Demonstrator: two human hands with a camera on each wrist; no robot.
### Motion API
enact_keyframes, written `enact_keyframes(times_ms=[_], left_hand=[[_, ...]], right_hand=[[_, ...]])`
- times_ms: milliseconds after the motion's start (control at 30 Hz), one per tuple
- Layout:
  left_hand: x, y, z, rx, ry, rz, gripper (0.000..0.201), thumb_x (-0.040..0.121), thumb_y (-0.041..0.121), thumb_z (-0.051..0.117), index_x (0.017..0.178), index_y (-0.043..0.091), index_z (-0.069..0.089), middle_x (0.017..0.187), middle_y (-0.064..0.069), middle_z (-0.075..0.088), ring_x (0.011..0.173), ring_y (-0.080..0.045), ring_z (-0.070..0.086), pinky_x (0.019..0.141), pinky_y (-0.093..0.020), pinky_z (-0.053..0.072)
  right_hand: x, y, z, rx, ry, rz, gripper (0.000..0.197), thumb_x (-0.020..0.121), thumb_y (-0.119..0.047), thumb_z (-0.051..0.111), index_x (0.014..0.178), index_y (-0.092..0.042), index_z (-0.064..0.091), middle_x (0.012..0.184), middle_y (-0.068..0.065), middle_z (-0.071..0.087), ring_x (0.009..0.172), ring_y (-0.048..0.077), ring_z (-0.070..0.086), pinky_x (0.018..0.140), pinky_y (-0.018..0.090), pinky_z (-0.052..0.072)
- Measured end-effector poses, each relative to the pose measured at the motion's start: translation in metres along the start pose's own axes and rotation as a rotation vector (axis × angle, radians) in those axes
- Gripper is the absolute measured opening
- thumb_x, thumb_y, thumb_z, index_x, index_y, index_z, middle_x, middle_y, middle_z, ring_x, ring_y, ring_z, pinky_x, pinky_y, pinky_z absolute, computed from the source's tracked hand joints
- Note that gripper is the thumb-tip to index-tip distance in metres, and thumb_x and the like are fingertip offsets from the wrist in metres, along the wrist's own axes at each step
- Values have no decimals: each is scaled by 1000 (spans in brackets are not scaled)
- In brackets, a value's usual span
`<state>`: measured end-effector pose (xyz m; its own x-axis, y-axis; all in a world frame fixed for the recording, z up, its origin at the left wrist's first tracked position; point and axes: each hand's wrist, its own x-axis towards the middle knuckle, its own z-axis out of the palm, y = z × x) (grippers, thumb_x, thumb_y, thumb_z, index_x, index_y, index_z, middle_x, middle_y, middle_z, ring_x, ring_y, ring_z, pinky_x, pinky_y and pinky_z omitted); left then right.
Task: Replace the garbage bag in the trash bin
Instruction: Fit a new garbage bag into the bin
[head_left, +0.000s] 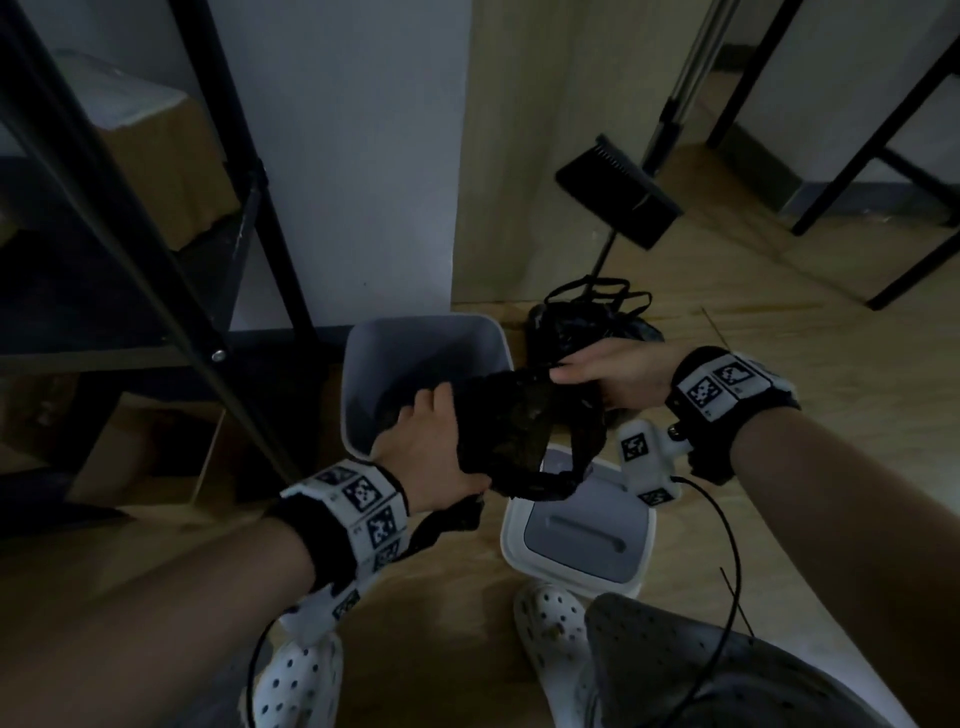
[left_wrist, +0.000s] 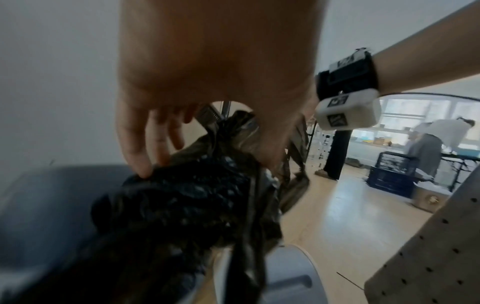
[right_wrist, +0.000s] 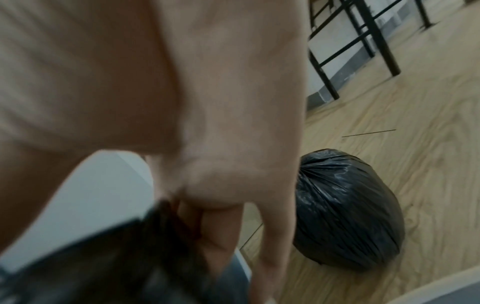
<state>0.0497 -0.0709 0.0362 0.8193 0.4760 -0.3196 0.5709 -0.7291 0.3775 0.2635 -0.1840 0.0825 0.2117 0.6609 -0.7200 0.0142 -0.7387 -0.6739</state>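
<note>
Both hands hold a crumpled black new garbage bag (head_left: 519, 431) just above the front right corner of the open grey trash bin (head_left: 415, 364). My left hand (head_left: 441, 415) grips the bag's left side, thumb on top; in the left wrist view its fingers (left_wrist: 140, 148) press on the bag (left_wrist: 187, 205). My right hand (head_left: 566, 374) pinches the bag's upper right edge, and the bag (right_wrist: 116, 257) looks blurred in the right wrist view. A full, tied black bag (head_left: 587, 322) (right_wrist: 345, 211) sits on the floor right of the bin. The bin's lid (head_left: 576, 540) lies on the floor below the hands.
A black shelf frame (head_left: 171, 260) with a cardboard box (head_left: 171, 156) stands at left. A black dustpan (head_left: 618, 192) leans behind the full bag. Table legs (head_left: 883, 156) are at far right. My white clogs (head_left: 550, 623) stand near the lid. A person (left_wrist: 436, 139) stands far off.
</note>
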Motion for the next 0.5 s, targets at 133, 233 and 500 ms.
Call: enact_keyframes(times_ms=[133,233,500], left_hand=[[-5,-6,4,126,-24,-102,51,84,21,55,127,11,29,109,-14,60,92,-32,63,68,-38,51],[-8,-15,-4,146,-19,-102,30,87,12,47,116,7,40,109,-14,62,97,-33,62,70,-38,46],[10,-34,-45,-160,233,-75,34,79,-7,44,64,23,42,88,-10,55,86,-33,58,73,-39,47]], right_hand=[[1,0,-1,-14,140,-54,32,82,-27,68,105,-4,70,110,13,70,106,27,65,98,40,49],[1,-3,-3,20,282,-99,15,86,-20,65,95,-9,70,105,11,69,104,28,64,97,41,49],[2,-6,-29,100,481,-190,25,86,-19,65,110,-10,67,106,5,66,105,24,62,92,35,49]])
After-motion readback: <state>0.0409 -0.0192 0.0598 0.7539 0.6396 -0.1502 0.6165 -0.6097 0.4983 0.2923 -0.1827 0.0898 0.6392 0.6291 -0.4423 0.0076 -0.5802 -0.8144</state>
